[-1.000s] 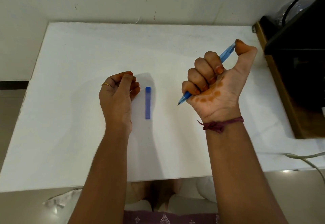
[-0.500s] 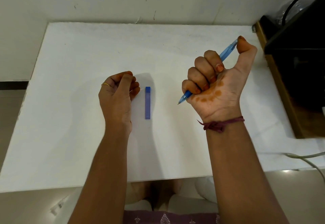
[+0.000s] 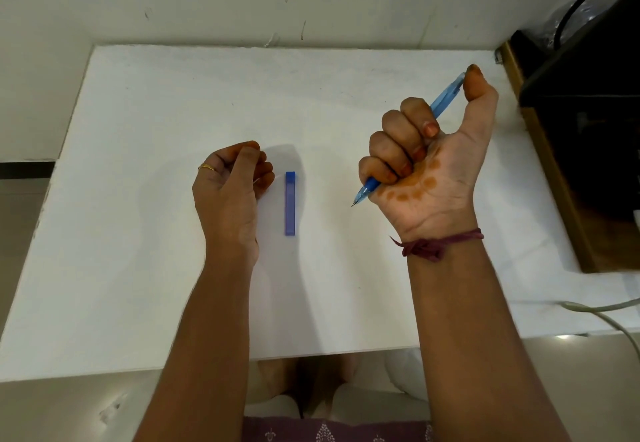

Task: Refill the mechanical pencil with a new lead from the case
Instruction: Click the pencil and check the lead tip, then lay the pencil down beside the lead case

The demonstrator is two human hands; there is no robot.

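A blue mechanical pencil (image 3: 445, 97) sits in the fist of my right hand (image 3: 426, 167), tip pointing down-left and my thumb resting on its top button. A small dark point shows at the tip. The slim blue lead case (image 3: 290, 203) lies flat on the white table (image 3: 156, 102), between my two hands and touched by neither. Just left of the case, my left hand (image 3: 230, 188) rests on the table with its fingers curled in; whether it holds a thin lead is too small to tell.
A dark device on a wooden stand (image 3: 588, 150) stands at the table's right edge, close to my right hand. A grey cable (image 3: 602, 310) crosses the table's front right corner. The wall runs along the table's far edge.
My right thumb has lifted slightly, so the pencil's top end stands a little higher and longer above the fist. My left hand and the lead case have stayed still.
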